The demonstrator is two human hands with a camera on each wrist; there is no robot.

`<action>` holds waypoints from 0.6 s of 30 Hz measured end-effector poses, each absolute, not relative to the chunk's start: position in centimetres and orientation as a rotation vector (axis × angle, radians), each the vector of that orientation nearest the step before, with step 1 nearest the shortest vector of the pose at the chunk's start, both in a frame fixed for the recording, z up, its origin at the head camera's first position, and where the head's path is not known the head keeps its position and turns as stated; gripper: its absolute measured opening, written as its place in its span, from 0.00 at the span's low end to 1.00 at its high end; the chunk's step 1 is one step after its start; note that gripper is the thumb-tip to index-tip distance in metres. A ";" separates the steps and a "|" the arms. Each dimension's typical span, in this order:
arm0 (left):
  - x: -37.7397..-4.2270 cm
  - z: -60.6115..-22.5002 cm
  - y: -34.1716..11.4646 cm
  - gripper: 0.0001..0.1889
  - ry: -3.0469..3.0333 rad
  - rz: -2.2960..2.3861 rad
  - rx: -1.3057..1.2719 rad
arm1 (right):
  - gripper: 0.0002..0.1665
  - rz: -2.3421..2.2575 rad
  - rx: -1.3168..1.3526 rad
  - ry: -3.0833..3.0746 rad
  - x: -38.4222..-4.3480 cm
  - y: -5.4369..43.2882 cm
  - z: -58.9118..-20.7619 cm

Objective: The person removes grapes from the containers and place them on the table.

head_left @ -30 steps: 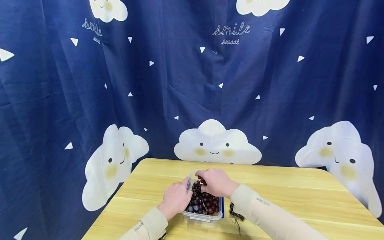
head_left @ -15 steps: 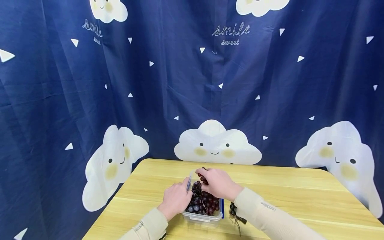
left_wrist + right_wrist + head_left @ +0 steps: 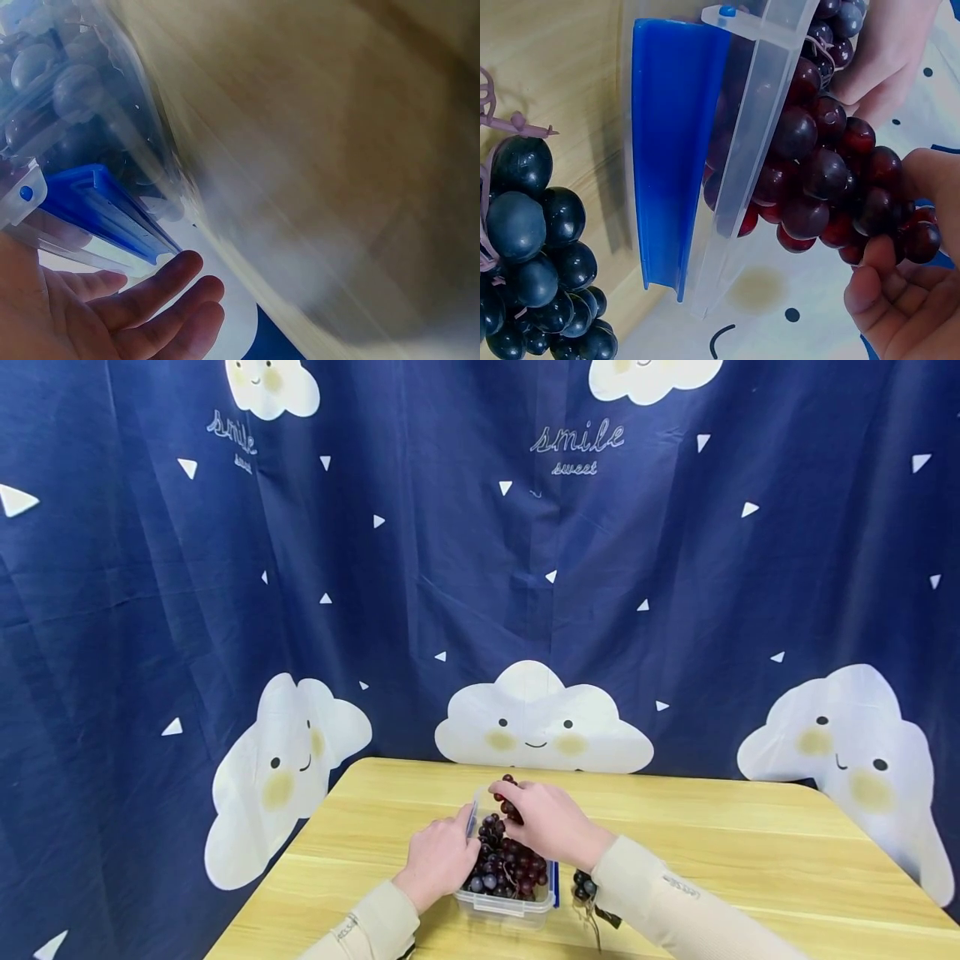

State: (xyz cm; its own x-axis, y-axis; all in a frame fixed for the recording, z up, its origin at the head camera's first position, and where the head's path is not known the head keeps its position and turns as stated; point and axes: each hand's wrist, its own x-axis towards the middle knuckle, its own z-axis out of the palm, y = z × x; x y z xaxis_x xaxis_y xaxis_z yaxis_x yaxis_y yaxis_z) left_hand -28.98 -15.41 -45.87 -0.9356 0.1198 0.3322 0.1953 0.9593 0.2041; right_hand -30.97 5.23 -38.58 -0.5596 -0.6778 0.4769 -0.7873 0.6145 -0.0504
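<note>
A clear plastic food container point(image 3: 501, 906) stands on the table, filled with dark and red grapes. My left hand point(image 3: 441, 853) holds its left wall, thumb side over the rim; in the left wrist view, the fingers point(image 3: 165, 289) lie beside a blue latch point(image 3: 105, 214). My right hand point(image 3: 551, 818) grips the end of a bunch of red grapes point(image 3: 817, 180) at the container's far side. Thumb and fingers pinch the tip grapes in the right wrist view, while the rest of that bunch reaches back over the rim into the container.
Right of the container, a bunch of black grapes point(image 3: 536, 255) with a bare stem lies on the wooden table point(image 3: 390, 793), partly under the right forearm. A blue curtain point(image 3: 480, 568) with printed clouds hangs behind the table.
My right hand has shifted slightly to the right, and the tip of the red grapes shows higher above its fingers. The left hand and the container have stayed in place.
</note>
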 end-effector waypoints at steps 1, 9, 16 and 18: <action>-29.0 -45.9 -15.4 0.26 -2.790 -0.336 -0.231 | 0.29 0.364 1.163 -2.431 -30.9 5.3 -38.5; -28.9 -45.9 -15.4 0.26 -2.789 -0.337 -0.233 | 0.31 0.408 1.150 -2.397 -30.3 5.5 -38.3; -28.9 -45.9 -15.4 0.25 -2.777 -0.338 -0.245 | 0.32 0.424 1.128 -2.351 -30.1 5.6 -38.2; -28.9 -45.9 -15.5 0.26 -2.780 -0.339 -0.241 | 0.32 0.429 1.123 -2.348 -30.1 5.7 -38.1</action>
State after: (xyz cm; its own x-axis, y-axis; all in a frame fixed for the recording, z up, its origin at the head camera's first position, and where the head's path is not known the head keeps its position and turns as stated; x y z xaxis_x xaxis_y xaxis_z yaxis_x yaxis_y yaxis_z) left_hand -28.91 -15.45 -45.95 -0.9316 0.1262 0.3408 0.2043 0.9574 0.2041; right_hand -30.06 5.68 -38.05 -0.5361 -0.6321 0.5596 -0.7892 0.6106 -0.0663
